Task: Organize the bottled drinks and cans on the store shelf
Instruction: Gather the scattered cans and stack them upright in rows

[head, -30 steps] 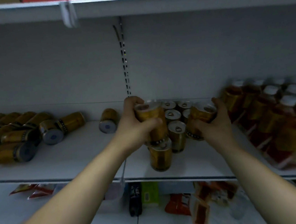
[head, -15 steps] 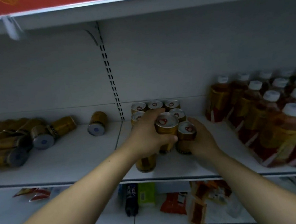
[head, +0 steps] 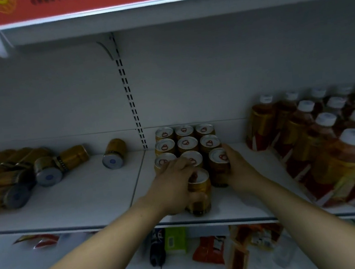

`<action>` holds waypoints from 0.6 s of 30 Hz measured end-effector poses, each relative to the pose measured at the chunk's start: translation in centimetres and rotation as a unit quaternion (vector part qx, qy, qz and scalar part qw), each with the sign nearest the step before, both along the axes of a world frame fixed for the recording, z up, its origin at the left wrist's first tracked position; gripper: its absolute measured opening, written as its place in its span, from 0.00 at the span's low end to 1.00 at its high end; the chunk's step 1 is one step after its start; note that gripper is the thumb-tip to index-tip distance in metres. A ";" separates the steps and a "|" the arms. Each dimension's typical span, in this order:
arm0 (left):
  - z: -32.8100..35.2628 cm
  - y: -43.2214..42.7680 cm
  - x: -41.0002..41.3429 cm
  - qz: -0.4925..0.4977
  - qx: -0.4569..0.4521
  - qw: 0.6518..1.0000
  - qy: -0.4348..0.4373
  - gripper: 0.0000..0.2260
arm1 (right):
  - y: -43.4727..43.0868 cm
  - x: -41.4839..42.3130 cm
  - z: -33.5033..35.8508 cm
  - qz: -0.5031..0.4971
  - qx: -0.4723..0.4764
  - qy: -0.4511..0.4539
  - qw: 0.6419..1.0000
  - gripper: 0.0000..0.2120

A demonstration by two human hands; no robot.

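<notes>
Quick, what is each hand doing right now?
Left hand: grips the front can.
Right hand: holds the corner can just behind it.

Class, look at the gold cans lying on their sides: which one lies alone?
The toppled can just left of the slotted upright; the other toppled cans crowd together far left.

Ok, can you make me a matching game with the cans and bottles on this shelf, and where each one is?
1 front can
2 corner can
3 lone can
4 bottles

A lying on its side
B gripped by the left hand
C standing at the far right
D held by the right hand

Pairs: 1-B, 2-D, 3-A, 4-C.
</notes>
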State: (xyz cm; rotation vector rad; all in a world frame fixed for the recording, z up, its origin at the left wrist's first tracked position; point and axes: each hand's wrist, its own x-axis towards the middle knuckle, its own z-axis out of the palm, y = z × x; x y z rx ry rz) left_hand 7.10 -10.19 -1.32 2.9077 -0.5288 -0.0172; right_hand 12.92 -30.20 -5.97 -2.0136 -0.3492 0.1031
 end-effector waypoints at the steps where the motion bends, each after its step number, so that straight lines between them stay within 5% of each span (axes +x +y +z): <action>1: -0.3 0.1 0.0 0.000 0.003 1.000 -0.006 0.35 | -0.1 0.2 -0.2 0.004 -0.009 0.007 1.000 0.39; 7: -1.1 1.5 0.0 0.027 0.103 0.994 0.029 0.42 | 0.7 0.3 0.5 0.009 -0.136 0.020 0.990 0.52; 18: -1.3 1.4 0.5 0.015 0.100 0.994 0.040 0.41 | 1.2 0.8 1.8 0.009 -0.281 0.009 0.960 0.52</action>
